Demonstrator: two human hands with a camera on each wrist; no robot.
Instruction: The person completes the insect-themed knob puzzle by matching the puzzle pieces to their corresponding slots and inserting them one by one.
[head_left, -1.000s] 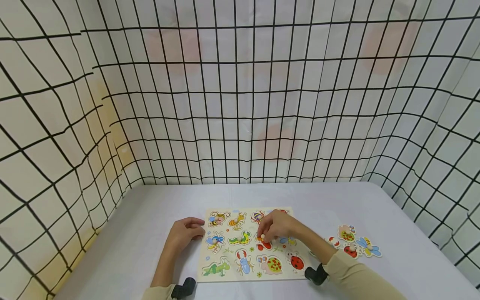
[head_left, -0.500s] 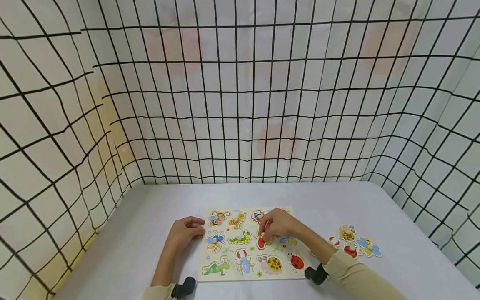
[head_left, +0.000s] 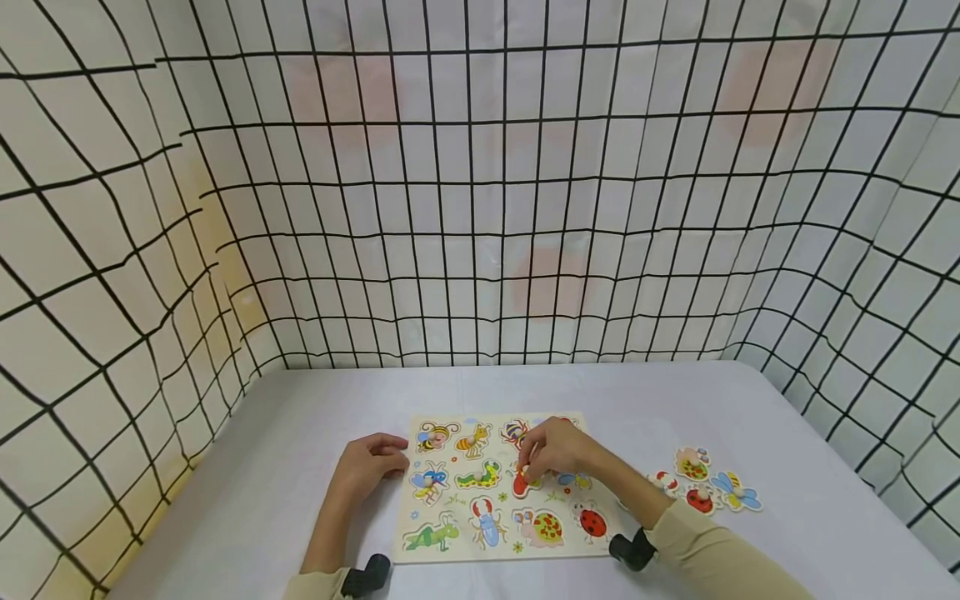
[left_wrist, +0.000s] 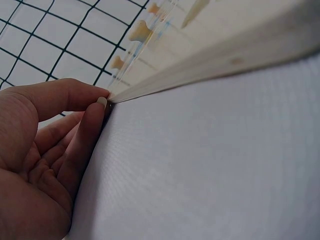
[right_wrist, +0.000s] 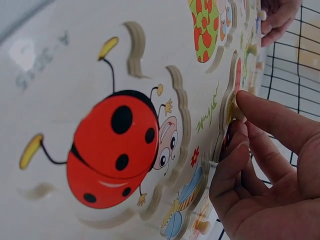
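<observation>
A wooden knob puzzle board with insect pictures lies on the white table. My right hand is over its right half, pinching the wooden knob of a red butterfly piece. In the right wrist view, thumb and fingers of the right hand close on the knob, low against the board, and they hide much of the piece. My left hand rests on the table at the board's left edge. The left wrist view shows fingertips of the left hand touching the edge near a corner.
Right of the board lie loose pieces: a snail, a ladybird, a blue-winged bee and a red-and-white one partly behind the right forearm. A ladybird recess shows its printed picture. Black-lined white walls surround the table.
The red butterfly piece has turned under my right hand, its red wing swinging toward the left. The right fingers shifted slightly; the left hand stays at the board's edge.
</observation>
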